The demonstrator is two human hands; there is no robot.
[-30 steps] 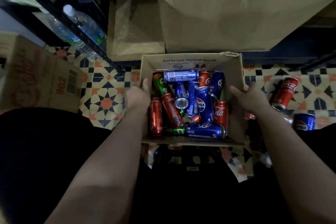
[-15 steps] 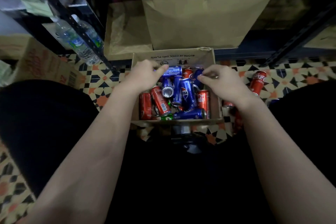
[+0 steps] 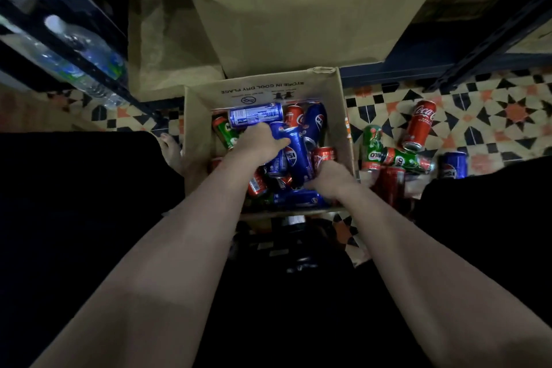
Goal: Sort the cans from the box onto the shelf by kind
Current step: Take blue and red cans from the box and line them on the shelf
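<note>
Matt brown cardboard box (image 3: 206,116) w/ glossy metal cans (image 3: 298,155); clear shiny plastic bottle (image 3: 86,60); smooth patterned tile floor (image 3: 493,104); matt cardboard sheets (image 3: 286,12) behind.

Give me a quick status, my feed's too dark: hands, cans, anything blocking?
Both hands in the box. Left hand grips a blue can; right hand grips a red can. Nothing blocking.

Jumbled cans (image 3: 294,155) fill the open-topped box (image 3: 340,116).
</note>
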